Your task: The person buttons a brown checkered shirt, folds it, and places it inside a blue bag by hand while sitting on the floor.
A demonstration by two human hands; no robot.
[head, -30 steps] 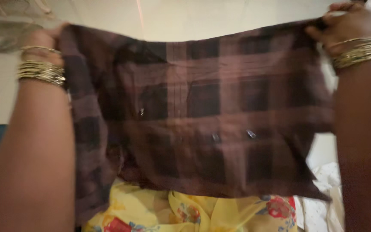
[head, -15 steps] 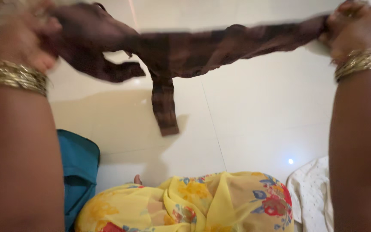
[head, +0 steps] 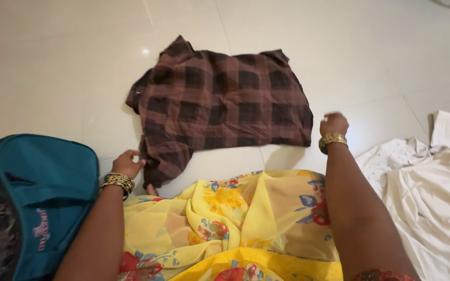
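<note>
- One brown checked shirt point(head: 220, 106), soft and creased, lies spread flat on the glossy pale tiled floor point(head: 69, 78).
- Left hand point(head: 127, 163) pinches the shirt's near-left corner.
- Right hand point(head: 334, 125), loosely curled, grips nothing, just beside the shirt's right edge.

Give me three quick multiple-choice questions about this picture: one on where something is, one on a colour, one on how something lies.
1. Where is the bag?
A. by the left arm
B. on the shirt
C. beyond the white cloth

2. What colour is the checked shirt?
A. blue
B. brown
C. green

3. How does the shirt lie?
A. hung up
B. rolled into a ball
C. spread flat on the floor

Answers:
1 A, the teal bag sits at the picture's lower left, beside the left hand.
2 B, its checks are dark and light brown.
3 C, it lies open on the tiles, the right hand beside its edge.
</note>
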